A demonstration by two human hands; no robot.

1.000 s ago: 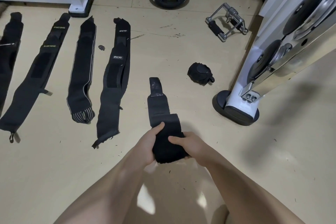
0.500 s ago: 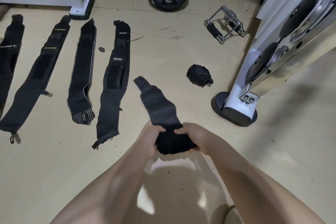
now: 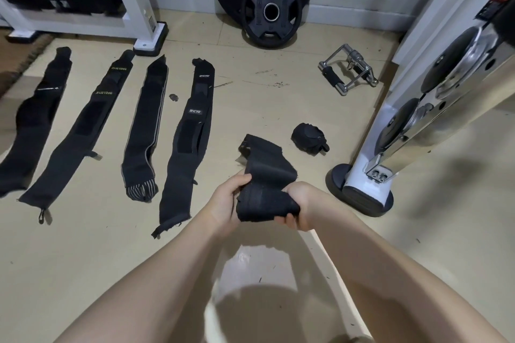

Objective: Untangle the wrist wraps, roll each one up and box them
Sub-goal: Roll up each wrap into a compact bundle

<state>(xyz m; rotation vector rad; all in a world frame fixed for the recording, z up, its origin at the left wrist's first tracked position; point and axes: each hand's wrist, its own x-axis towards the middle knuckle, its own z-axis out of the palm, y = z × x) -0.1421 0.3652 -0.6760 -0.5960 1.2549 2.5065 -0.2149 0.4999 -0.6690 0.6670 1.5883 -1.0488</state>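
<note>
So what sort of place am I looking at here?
Most likely a gym floor. Weight plates lean against the wall, a metal cable handle lies on the floor, and a machine upright stands at right. Both hands, left hand and right hand, hold a wrist wrap.

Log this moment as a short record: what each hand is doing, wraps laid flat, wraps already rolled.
left hand: grips the left end of the half-rolled wrist wrap
right hand: grips its right end
loose tail: extends away from the hands
flat wraps: four, side by side on the floor
rolled wrap: one, on the floor near the machine base
</note>
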